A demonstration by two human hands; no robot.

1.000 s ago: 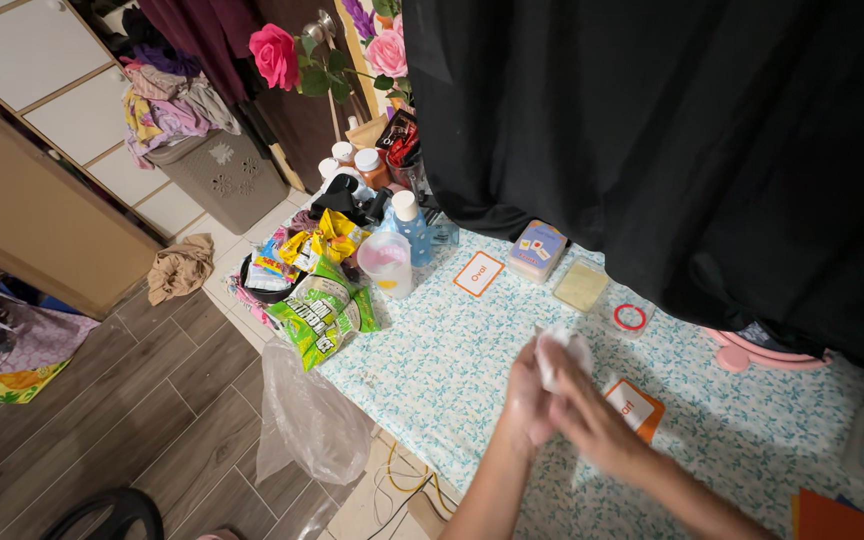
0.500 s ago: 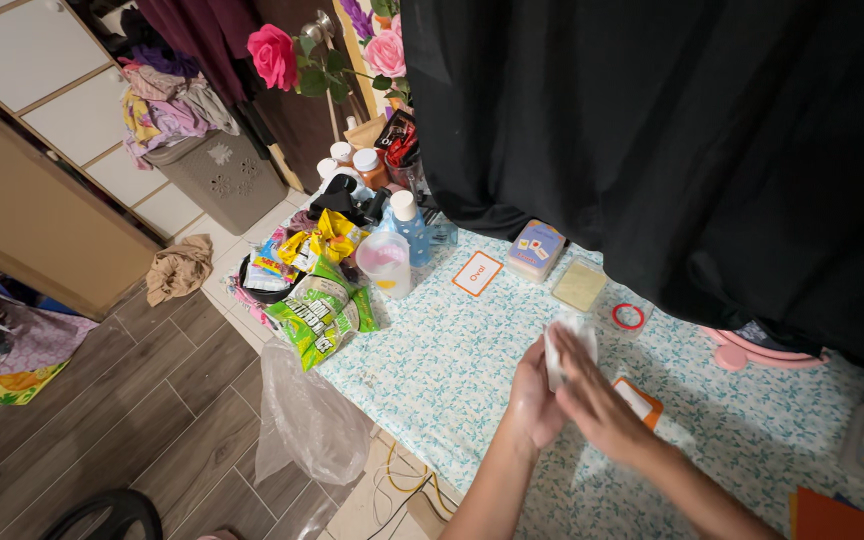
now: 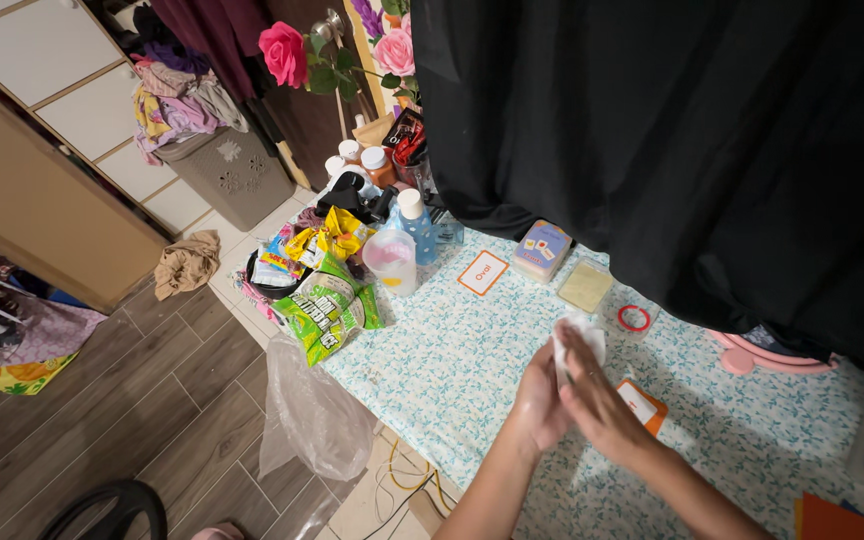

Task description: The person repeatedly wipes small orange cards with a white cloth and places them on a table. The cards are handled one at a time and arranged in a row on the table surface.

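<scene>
Covered with a floral-patterned cloth, the table (image 3: 452, 360) stands before a black curtain (image 3: 672, 140), with wood-look flooring to the left. Above the cloth, the left hand (image 3: 540, 400) and the right hand (image 3: 597, 400) are pressed together around a white wipe (image 3: 577, 340), which is pinched between the palms and fingers of both and sticks up past the fingertips; neither hand is free, and both are closed on the wipe. By the look of it, the hands are being wiped, and the job is judged to be midway, since the wipe is crumpled yet nothing has been set down. Just beside the right wrist, an orange flash card (image 3: 642, 405) lies on the cloth, partly hidden. Further off, a clear lid with a red ring (image 3: 634, 318), a pale yellow sponge-like pad (image 3: 586, 287), a box of cards (image 3: 540, 250) and a second orange-edged card (image 3: 482, 272) are laid in a loose row near the curtain. At the table's left end, a plastic cup (image 3: 390, 262), a blue bottle (image 3: 417, 225) and a green snack bag (image 3: 327, 312) are crowded together, and a laundry basket (image 3: 227, 175) is seen on the floor beyond.
</scene>
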